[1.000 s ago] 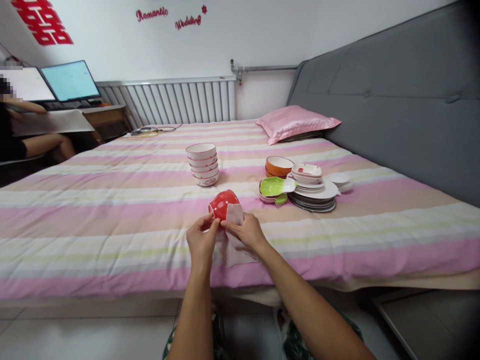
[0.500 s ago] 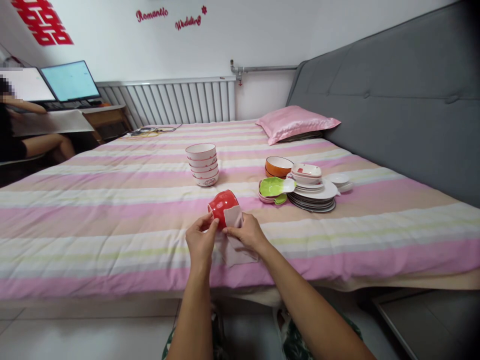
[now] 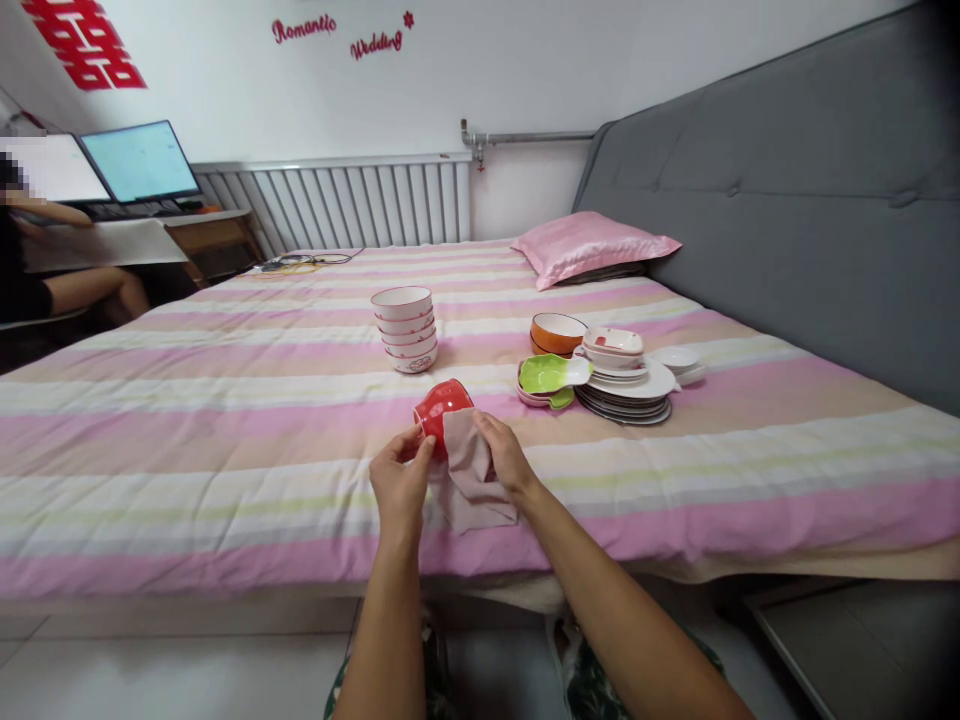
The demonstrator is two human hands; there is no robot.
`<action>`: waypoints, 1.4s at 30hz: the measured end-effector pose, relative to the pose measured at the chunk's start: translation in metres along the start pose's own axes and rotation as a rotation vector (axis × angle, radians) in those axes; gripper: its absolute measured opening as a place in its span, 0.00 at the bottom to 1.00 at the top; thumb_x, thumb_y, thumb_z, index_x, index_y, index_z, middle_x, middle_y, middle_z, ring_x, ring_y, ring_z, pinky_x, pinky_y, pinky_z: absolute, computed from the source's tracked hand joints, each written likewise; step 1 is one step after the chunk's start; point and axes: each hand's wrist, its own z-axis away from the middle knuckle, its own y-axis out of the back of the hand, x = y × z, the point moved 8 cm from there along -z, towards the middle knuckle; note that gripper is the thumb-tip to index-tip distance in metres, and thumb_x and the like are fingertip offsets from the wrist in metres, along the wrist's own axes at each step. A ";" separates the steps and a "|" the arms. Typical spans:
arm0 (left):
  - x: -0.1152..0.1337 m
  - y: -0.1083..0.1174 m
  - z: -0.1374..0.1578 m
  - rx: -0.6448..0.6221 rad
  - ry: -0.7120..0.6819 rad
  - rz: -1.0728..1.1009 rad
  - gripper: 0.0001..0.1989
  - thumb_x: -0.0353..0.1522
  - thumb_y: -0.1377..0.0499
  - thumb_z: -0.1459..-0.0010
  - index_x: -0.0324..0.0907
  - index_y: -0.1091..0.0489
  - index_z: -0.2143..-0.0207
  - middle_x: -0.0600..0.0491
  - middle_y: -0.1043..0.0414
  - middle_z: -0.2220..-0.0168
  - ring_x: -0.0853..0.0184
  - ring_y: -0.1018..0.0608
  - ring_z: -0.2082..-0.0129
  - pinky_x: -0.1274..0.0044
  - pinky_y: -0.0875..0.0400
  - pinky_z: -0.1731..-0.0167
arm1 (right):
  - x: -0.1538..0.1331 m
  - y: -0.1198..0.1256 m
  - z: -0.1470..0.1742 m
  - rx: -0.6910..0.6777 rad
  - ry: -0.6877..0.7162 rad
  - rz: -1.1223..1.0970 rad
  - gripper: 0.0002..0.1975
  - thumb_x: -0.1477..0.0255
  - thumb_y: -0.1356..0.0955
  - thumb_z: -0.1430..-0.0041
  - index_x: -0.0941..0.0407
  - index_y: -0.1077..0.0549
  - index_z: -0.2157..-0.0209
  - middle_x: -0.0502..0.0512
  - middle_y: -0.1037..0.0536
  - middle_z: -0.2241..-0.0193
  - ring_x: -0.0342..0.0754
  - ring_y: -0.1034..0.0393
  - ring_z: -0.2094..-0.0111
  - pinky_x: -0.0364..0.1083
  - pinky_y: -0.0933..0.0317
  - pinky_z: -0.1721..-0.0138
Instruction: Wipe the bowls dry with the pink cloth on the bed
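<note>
A glossy red bowl (image 3: 441,405) is tilted on its side above the near part of the bed. My left hand (image 3: 401,475) grips its rim at the left, thumb on the near side. A pinkish-grey cloth (image 3: 474,475) lies over the bowl's right side and hangs down to the bedspread. My right hand (image 3: 504,452) is closed on the cloth's upper edge, pressing it to the bowl. Just beyond stands a stack of white bowls (image 3: 405,330) with red rims.
To the right sit stacked plates (image 3: 626,408), a green leaf-shaped dish (image 3: 547,374), orange bowls (image 3: 557,328) and small white dishes (image 3: 679,360). A pink pillow (image 3: 592,245) rests near the grey headboard (image 3: 787,190). Cables (image 3: 300,262) lie at the far left edge; a person sits at a desk there.
My right hand has moved up along the bowl, and its fingers now sit higher at the cloth's edge. More of the cloth shows. The left hand barely shifted.
</note>
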 end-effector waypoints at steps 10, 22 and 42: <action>0.000 0.001 0.000 0.002 0.000 0.005 0.23 0.37 0.34 0.60 0.34 0.24 0.61 0.48 0.24 0.72 0.66 0.25 0.72 0.76 0.30 0.71 | 0.000 -0.003 0.000 -0.013 0.065 0.070 0.19 0.55 0.40 0.42 0.54 0.43 0.78 0.44 0.41 0.81 0.42 0.46 0.77 0.40 0.50 0.75; 0.000 0.004 0.002 0.050 0.023 0.019 0.24 0.38 0.35 0.60 0.34 0.26 0.60 0.51 0.26 0.74 0.67 0.24 0.74 0.76 0.29 0.72 | -0.002 -0.008 0.001 -0.085 0.075 0.109 0.17 0.57 0.37 0.44 0.54 0.41 0.78 0.43 0.41 0.81 0.40 0.47 0.78 0.40 0.53 0.78; -0.012 0.021 0.000 0.133 0.022 -0.191 0.15 0.42 0.36 0.57 0.38 0.23 0.73 0.48 0.23 0.77 0.61 0.23 0.74 0.73 0.30 0.74 | -0.009 -0.010 0.004 -0.116 0.133 0.243 0.13 0.62 0.35 0.45 0.56 0.34 0.77 0.46 0.33 0.80 0.41 0.42 0.78 0.40 0.51 0.76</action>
